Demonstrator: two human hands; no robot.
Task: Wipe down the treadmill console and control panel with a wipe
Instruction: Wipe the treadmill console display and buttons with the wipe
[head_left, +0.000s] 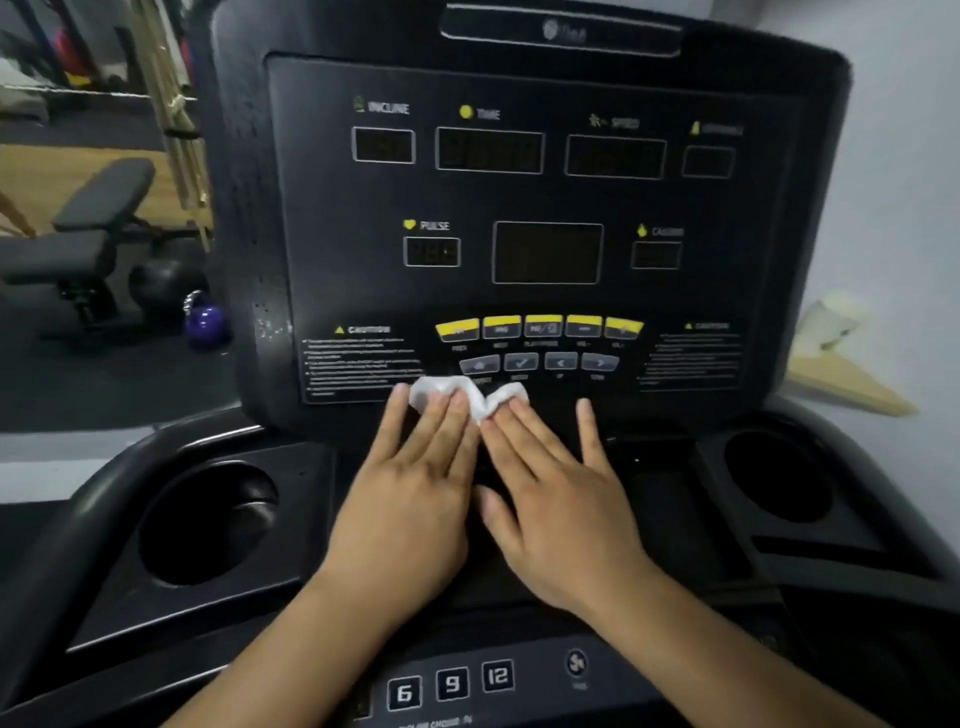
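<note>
Treadmill console (545, 218): black, standing upright. Left hand (410, 488) and right hand (561, 504): fingers lying straight and spread, pressing flat. Wipe (467, 392): white, crumpled, lying under both sets of fingertips at the control panel's (540, 345) lower edge.

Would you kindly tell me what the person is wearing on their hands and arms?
Nothing that shows: the left hand and right hand are bare, with no gloves, rings or watch, and both forearms are uncovered down to the frame's edge, with no sleeves in view.
</note>
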